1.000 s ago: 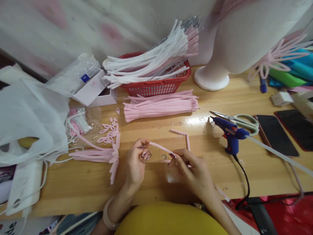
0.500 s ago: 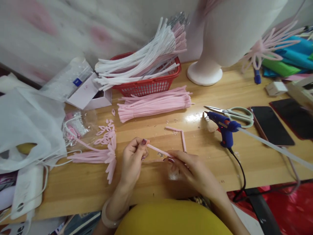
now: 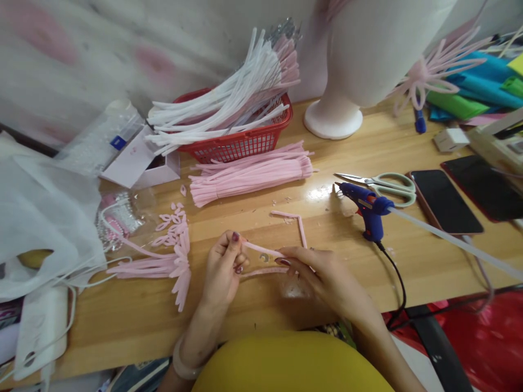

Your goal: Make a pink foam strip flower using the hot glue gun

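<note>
A pink pipe cleaner (image 3: 261, 248) is stretched between my two hands above the wooden table. My left hand (image 3: 224, 267) pinches one end between thumb and fingers. The other end lies in the closed fingers of my right hand (image 3: 318, 270). Beneath them another thin pink strip (image 3: 265, 271) runs between the hands, partly hidden. A bent pink pipe cleaner (image 3: 301, 228) lies just beyond my right hand. To the left are small pink loops (image 3: 171, 223) and a cluster of folded pink pieces (image 3: 182, 267).
Behind lie a pink bundle (image 3: 251, 179) and a red basket (image 3: 241, 146) of pipe cleaners. A blue glue gun (image 3: 368, 209), scissors (image 3: 392, 188) and phones (image 3: 445, 201) lie to the right. A white foam stand (image 3: 333, 120) rises behind; a plastic bag (image 3: 44, 218) is left.
The view has shifted slightly, moving most table items left in the picture. Both hands keep their hold on the pipe cleaner; the thin strip beneath shows more clearly.
</note>
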A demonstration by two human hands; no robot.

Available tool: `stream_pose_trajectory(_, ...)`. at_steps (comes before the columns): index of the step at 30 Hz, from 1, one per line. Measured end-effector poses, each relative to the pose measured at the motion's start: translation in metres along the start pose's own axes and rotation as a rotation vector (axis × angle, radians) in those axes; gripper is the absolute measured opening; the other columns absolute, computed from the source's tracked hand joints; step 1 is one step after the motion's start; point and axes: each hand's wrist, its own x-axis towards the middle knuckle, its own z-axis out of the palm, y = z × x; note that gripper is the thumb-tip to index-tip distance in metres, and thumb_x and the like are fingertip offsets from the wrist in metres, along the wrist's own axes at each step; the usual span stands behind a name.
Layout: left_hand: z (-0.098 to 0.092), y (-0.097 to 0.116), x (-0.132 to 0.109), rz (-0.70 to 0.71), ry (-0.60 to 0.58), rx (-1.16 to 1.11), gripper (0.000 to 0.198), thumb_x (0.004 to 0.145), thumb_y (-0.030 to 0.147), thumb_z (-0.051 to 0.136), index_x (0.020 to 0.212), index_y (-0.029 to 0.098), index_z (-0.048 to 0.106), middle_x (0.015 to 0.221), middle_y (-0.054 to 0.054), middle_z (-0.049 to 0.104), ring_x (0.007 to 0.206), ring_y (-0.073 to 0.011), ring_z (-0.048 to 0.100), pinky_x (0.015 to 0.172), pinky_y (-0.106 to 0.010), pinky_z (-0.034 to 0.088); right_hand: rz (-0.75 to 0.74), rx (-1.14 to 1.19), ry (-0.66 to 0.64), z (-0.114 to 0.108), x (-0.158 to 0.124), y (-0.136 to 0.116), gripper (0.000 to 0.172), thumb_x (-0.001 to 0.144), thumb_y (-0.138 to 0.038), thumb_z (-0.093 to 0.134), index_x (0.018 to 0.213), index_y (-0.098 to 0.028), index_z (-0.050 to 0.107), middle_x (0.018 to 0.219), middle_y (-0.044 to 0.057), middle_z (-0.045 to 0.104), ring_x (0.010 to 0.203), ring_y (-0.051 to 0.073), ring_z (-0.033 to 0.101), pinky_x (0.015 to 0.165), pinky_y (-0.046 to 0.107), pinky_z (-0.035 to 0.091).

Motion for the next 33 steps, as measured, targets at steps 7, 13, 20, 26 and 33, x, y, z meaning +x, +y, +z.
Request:
stream_pose_trajectory(7,-0.001,0.000,-0.001,0.007,-0.018,-0.039,0.047,0.062,0.040,0.090,0.061,0.015,0.050,0.055,0.009,0.040,0.041,0.0002,0.026,0.038,-0.011,0.024,-0.065,-0.044,-0.103,-0.017,0.001,0.004,0.026,0.093,-0.010,0.045,0.097,-0.019,0.070,0.087,0.004,0.078,0.077,0.017,0.073,0.066,0.022,0.049)
stream_pose_trajectory(13,0.001,-0.007,-0.005,0.079,0.029,0.145,0.044,0.067,0.046,0.086,0.062,0.016,0.054,0.049,0.010,0.037,0.043,-0.0023,0.031,0.041,-0.012,0.026,0.023,-0.003,-0.163,-0.028,-0.003,0.009,0.024,0.098,-0.022,0.047,0.098,-0.020,0.071,0.081,0.003,0.077,0.071,0.016,0.072,0.065,0.022,0.049)
stream_pose_trajectory(20,-0.002,-0.007,-0.004,0.170,0.163,0.222,0.046,0.058,0.047,0.089,0.063,0.015,0.056,0.050,0.010,0.040,0.045,-0.0025,0.034,0.043,-0.013,0.029,0.140,-0.058,-0.170,-0.045,-0.016,0.019,0.022,0.098,-0.030,0.051,0.095,-0.021,0.070,0.081,0.003,0.075,0.071,0.017,0.068,0.064,0.024,0.047)
stream_pose_trajectory(26,-0.001,-0.019,-0.008,0.053,-0.033,0.281,0.040,0.067,0.046,0.085,0.069,0.015,0.060,0.054,0.008,0.042,0.047,-0.0037,0.031,0.044,-0.015,0.025,0.159,0.098,-0.129,-0.025,-0.001,0.003,0.022,0.099,-0.030,0.048,0.108,-0.019,0.065,0.073,0.000,0.067,0.066,0.015,0.062,0.059,0.023,0.045)
stream_pose_trajectory(33,0.003,-0.009,-0.007,-0.035,-0.101,0.092,0.020,0.077,0.031,0.068,0.090,0.016,0.070,0.068,0.003,0.050,0.059,-0.0085,0.043,0.058,-0.018,0.042,0.202,0.232,0.140,-0.010,0.005,0.001,0.032,0.102,-0.038,0.042,0.078,-0.020,0.053,0.067,-0.002,0.051,0.061,0.013,0.049,0.056,0.024,0.038)
